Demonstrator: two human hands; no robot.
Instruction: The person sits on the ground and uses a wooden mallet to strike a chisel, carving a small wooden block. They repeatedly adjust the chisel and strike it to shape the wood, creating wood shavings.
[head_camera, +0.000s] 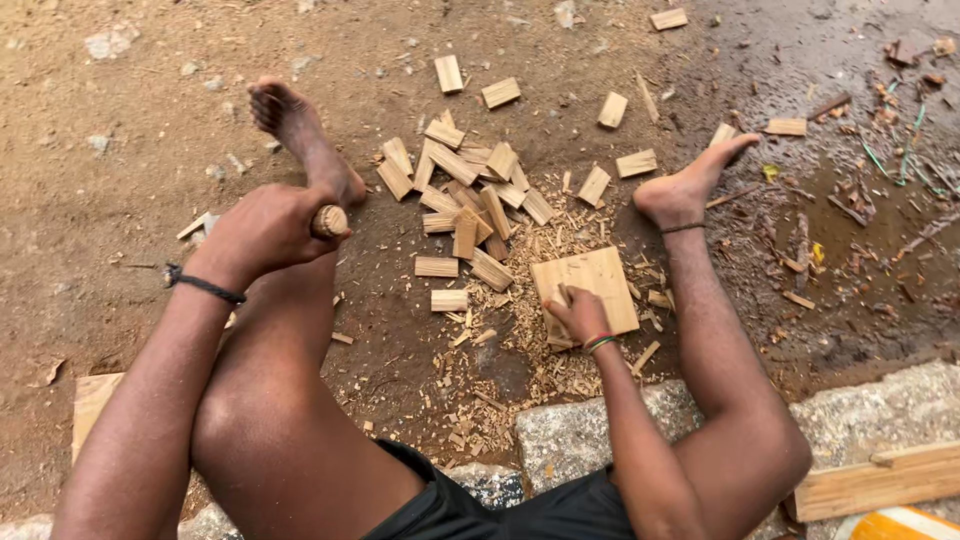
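soft even daylight, sharp focus

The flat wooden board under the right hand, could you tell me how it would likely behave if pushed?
The flat wooden board looks stiff and thin, so probably light. Lying flat on chips and dirt, it would likely slide rather than roll or tip.

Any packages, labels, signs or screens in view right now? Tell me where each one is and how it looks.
None: no package, label, sign or screen shows.
In view instead: bare wooden board on the dirt under the right hand, a pile of plain wood blocks beyond it, and the left hand gripping a wooden handle.
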